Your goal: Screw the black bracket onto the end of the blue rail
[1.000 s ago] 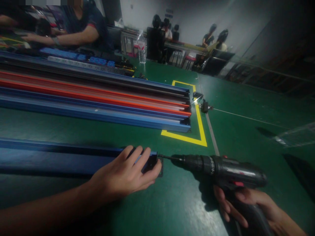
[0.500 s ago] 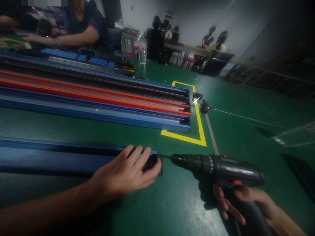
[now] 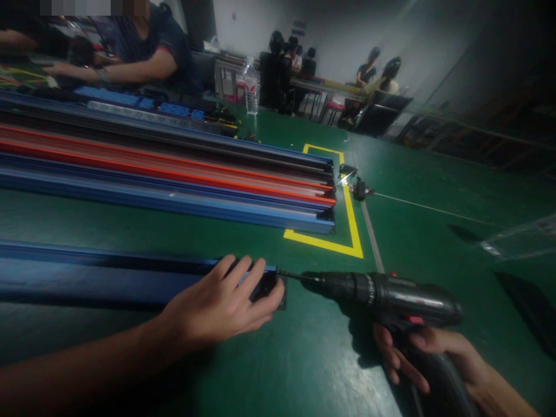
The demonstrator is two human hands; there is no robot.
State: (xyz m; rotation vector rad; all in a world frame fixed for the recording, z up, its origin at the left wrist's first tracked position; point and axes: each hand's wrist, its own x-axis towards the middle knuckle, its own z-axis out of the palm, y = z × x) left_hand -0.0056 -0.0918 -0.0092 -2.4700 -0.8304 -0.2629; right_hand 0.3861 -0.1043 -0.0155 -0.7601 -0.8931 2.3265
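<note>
In the head view a long blue metal channel point(image 3: 108, 275) lies along the table at the lower left. My left hand point(image 3: 226, 301) is closed over its right end, with fingers across the top and the thumb by a black end plate point(image 3: 282, 298). My right hand point(image 3: 434, 353) grips a black cordless drill point(image 3: 403, 298) by its handle. The long thin bit point(image 3: 299, 277) points left, and its tip meets the upper corner of the channel's end. A screw at the tip is too small to make out.
Several blue, black and red channels point(image 3: 174, 174) lie side by side behind, their ends inside yellow tape point(image 3: 324, 243). A black clamp-like part point(image 3: 359, 189) sits right of them. A water bottle point(image 3: 251, 90) stands farther back. A person point(image 3: 152, 58) works across the table.
Almost nothing differs. The drill and my right hand are slightly farther left, and my left hand stays on the channel's end.
</note>
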